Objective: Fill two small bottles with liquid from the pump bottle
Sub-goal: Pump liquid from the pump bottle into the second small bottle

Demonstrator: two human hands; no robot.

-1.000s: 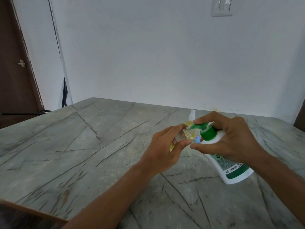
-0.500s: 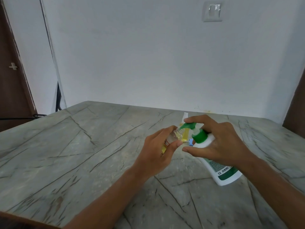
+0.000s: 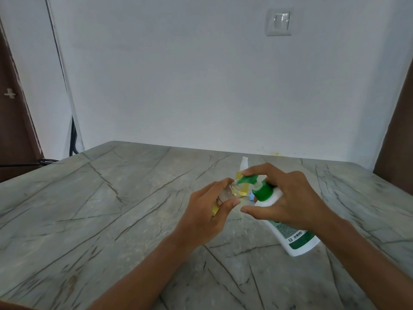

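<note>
My right hand [image 3: 288, 198] grips the neck of a white pump bottle [image 3: 292, 236] with a green pump head [image 3: 261, 189], tilted over the table, my index finger resting on top of the pump. The green nozzle meets the open mouth of a small clear bottle [image 3: 225, 194] that my left hand [image 3: 207, 211] holds; it has yellow liquid at its lower end and a label. Behind them stands a second small bottle [image 3: 243, 175] with yellow liquid and a white cap.
A small blue item [image 3: 251, 195] lies on the grey marble table [image 3: 111, 209] behind the pump bottle. A white wall rises beyond the table's far edge, with a door at the left.
The pump head has risen a little under my index finger. Both hands keep their hold, nozzle still at the small bottle's mouth. The camera has shifted slightly.
</note>
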